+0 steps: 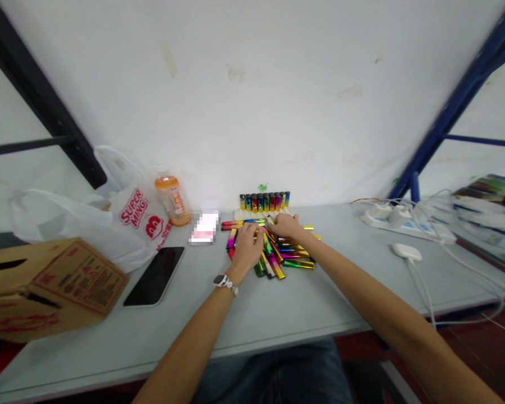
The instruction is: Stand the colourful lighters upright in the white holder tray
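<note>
A heap of shiny, many-coloured lighters [283, 258] lies on the white table [278, 308] by the wall. Behind it, a row of several lighters [264, 201] stands upright in a pale tray [252, 214]. My left hand [248, 244], with a watch on the wrist, rests on the left side of the heap, fingers curled over lighters. My right hand [285, 224] hovers at the heap's far edge close to the tray, pinching one lighter [270, 220] between its fingertips.
At left stand a cardboard box [46, 286], a white plastic bag [122, 224], an orange drink bottle [171, 200] and a dark phone [155, 276] lying flat. At right lie a power strip [398, 220], a white charger [406, 251] and cables. A blue frame [454, 101] rises at right.
</note>
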Demonstrator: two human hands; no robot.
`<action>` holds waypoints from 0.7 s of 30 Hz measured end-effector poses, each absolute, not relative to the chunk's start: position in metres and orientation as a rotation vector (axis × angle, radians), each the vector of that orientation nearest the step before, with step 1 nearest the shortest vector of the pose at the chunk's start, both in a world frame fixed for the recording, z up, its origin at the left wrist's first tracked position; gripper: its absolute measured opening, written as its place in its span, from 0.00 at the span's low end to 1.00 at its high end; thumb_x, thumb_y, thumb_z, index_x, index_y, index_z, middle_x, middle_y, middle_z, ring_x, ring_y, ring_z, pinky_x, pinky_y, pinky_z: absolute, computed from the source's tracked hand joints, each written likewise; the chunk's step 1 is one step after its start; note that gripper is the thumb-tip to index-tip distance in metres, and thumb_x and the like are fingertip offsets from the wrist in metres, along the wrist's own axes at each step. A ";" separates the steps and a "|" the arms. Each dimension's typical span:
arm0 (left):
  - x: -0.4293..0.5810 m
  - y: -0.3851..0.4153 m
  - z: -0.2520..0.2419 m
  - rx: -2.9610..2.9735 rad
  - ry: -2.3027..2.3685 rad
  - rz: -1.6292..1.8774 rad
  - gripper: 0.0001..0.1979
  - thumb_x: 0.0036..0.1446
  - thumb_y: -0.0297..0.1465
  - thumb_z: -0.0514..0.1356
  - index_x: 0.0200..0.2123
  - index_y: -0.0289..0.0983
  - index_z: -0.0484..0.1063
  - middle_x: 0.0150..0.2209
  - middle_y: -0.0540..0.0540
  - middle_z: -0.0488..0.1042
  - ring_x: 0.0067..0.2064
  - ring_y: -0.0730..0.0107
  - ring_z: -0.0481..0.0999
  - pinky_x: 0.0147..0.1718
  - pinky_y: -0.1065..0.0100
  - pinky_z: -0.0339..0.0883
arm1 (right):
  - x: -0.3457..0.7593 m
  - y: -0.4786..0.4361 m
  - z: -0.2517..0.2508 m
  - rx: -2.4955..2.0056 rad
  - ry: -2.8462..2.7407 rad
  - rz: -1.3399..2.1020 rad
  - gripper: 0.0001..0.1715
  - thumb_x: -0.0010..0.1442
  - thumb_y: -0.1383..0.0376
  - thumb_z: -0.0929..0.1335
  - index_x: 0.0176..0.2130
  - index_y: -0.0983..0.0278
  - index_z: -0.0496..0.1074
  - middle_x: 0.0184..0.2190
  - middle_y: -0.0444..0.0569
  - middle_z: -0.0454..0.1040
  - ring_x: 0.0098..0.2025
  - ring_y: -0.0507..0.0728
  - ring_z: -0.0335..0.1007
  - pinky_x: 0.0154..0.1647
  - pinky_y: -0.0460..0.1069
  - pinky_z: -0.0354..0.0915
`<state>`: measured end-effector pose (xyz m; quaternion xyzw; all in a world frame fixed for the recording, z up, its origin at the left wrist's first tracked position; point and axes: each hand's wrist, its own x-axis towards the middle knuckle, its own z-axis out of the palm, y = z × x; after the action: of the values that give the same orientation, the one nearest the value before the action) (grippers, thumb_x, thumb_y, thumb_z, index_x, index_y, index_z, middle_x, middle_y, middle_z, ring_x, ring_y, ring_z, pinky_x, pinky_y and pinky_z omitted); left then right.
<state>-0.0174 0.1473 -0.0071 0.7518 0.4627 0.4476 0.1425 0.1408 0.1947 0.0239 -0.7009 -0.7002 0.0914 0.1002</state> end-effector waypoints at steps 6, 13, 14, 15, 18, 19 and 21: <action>-0.019 0.144 0.004 2.094 1.295 1.439 0.11 0.67 0.31 0.51 0.34 0.38 0.71 0.38 0.44 0.73 0.46 0.62 0.71 0.50 0.60 0.65 | 0.141 0.166 0.028 -1.436 -1.731 0.784 0.11 0.63 0.58 0.62 0.42 0.62 0.61 0.26 0.49 0.77 0.27 0.57 0.74 0.29 0.48 0.65; -0.020 0.141 0.009 2.009 1.303 1.493 0.13 0.68 0.33 0.50 0.32 0.39 0.70 0.37 0.45 0.73 0.44 0.62 0.72 0.47 0.62 0.64 | 0.129 0.131 0.022 -0.925 -1.141 1.353 0.17 0.51 0.60 0.67 0.39 0.59 0.59 0.23 0.37 0.70 0.17 0.49 0.63 0.14 0.41 0.52; -0.020 0.141 0.009 2.008 1.298 1.492 0.13 0.68 0.34 0.50 0.32 0.39 0.70 0.37 0.45 0.73 0.43 0.63 0.72 0.46 0.62 0.64 | 0.127 0.129 0.022 -0.898 -1.092 1.393 0.16 0.49 0.62 0.67 0.38 0.59 0.60 0.21 0.36 0.68 0.16 0.48 0.58 0.14 0.41 0.50; -0.020 0.141 0.009 2.008 1.292 1.489 0.13 0.68 0.34 0.50 0.32 0.39 0.69 0.37 0.45 0.73 0.43 0.63 0.72 0.46 0.63 0.65 | 0.126 0.127 0.022 -0.869 -1.055 1.445 0.15 0.48 0.63 0.67 0.37 0.60 0.60 0.19 0.34 0.64 0.14 0.47 0.53 0.14 0.41 0.47; -0.019 0.141 0.007 2.017 1.281 1.478 0.14 0.68 0.34 0.50 0.31 0.39 0.69 0.36 0.46 0.73 0.43 0.64 0.72 0.45 0.64 0.65 | 0.124 0.123 0.024 -0.792 -0.982 1.615 0.11 0.50 0.59 0.66 0.33 0.61 0.62 0.15 0.33 0.54 0.14 0.45 0.40 0.14 0.42 0.38; -0.019 0.141 0.007 2.024 1.277 1.471 0.14 0.68 0.34 0.50 0.31 0.39 0.69 0.36 0.46 0.72 0.43 0.64 0.72 0.45 0.64 0.65 | 0.123 0.122 0.025 -0.781 -0.968 1.645 0.12 0.52 0.56 0.65 0.33 0.62 0.63 0.15 0.34 0.54 0.14 0.46 0.40 0.14 0.42 0.36; -0.018 0.141 0.007 2.039 1.261 1.457 0.14 0.68 0.34 0.50 0.32 0.39 0.69 0.36 0.46 0.72 0.43 0.64 0.72 0.45 0.64 0.66 | 0.122 0.121 0.027 -0.778 -0.959 1.664 0.17 0.55 0.51 0.64 0.33 0.62 0.65 0.14 0.36 0.57 0.15 0.47 0.43 0.15 0.43 0.37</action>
<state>-0.0178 0.1410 0.0066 0.7166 0.4432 0.5120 0.1671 0.1218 0.1207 0.0267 -0.3229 -0.3984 0.6909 0.5096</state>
